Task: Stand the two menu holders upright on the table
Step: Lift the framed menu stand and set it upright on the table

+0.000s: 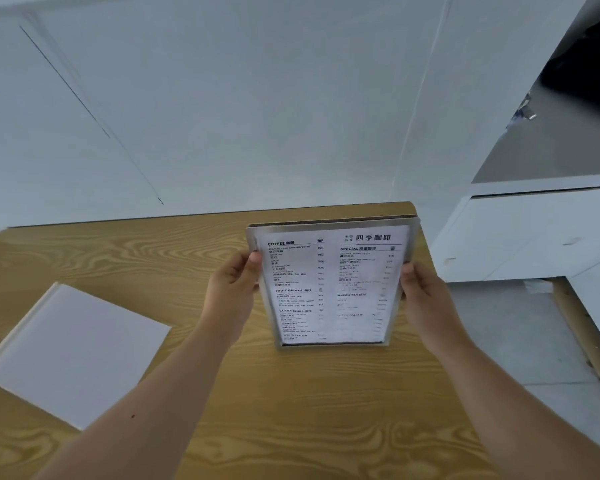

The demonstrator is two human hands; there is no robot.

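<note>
A clear menu holder (331, 285) with a printed drinks menu stands roughly upright near the far right of the wooden table (153, 258), its bottom edge at the tabletop. My left hand (232, 285) grips its left edge and my right hand (426, 292) grips its right edge. A second menu holder (73, 351) lies flat on the table at the left, its blank white side up, apart from both hands.
A white wall runs behind the table's far edge. White cabinets (534, 233) stand to the right past the table's right edge, with grey floor (520, 348) and a cardboard strip below them.
</note>
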